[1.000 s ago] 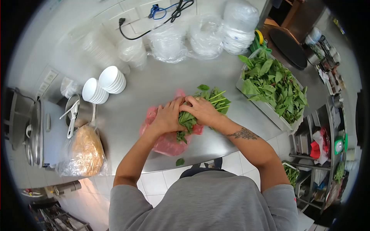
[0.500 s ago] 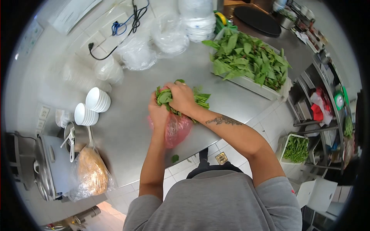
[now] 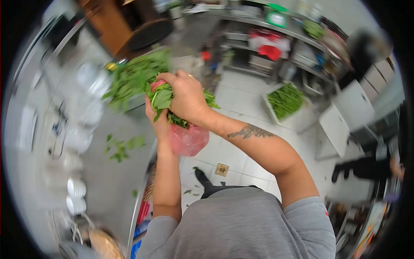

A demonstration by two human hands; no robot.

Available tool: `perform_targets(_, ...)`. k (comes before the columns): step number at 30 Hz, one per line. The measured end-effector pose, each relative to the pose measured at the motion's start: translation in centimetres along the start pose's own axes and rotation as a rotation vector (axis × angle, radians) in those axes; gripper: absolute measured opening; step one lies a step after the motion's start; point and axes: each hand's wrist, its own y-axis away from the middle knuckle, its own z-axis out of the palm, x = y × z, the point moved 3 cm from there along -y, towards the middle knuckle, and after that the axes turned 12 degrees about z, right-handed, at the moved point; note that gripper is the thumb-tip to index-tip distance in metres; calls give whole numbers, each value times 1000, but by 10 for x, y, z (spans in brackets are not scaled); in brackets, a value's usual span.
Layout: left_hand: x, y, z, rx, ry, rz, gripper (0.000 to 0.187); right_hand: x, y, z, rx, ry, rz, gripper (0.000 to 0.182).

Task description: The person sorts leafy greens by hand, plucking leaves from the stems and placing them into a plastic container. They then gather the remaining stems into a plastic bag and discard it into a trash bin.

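Pressed into a bunch of leafy greens, my right hand closes over it from above and the right. My left hand wraps the bunch from the left and below, with part of its fingers hidden by leaves. Cut stems stick out on the right, past my right hand. A thin pink plastic bag hangs beneath the bunch, and a bit of pink also shows near my left fingertips. Both hands are in the air, over the floor just off the counter's edge.
Loose leaves lie on the steel counter. A tub of greens stands at its far end. On the floor are a white crate of green vegetables and a drain cover. White chairs and a blurred person are at the right.
My body and view have turned right. My hands carried the greens and pink bag up off the counter and beyond its edge. Loose leaves now show on the counter.
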Motion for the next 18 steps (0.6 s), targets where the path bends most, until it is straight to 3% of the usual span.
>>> perform_targets(5,-30,94,192,-292,385,-230,44,100,63,-190,280,155,208,43)
perform_targets(9,-38,161,326,-501,584,-334,62,159,111,-319,446,265,374,49)
perform_targets(13,-39,209,449,-678,544,-348,55,209,145,-432,534,287,505,50)
perform_targets(14,-38,223,476,-699,549,-411,53,222,152,-458,553,304,491,60)
perform_targets(18,-49,270,584,-778,614,-469,54,269,171,-554,570,410,605,57)
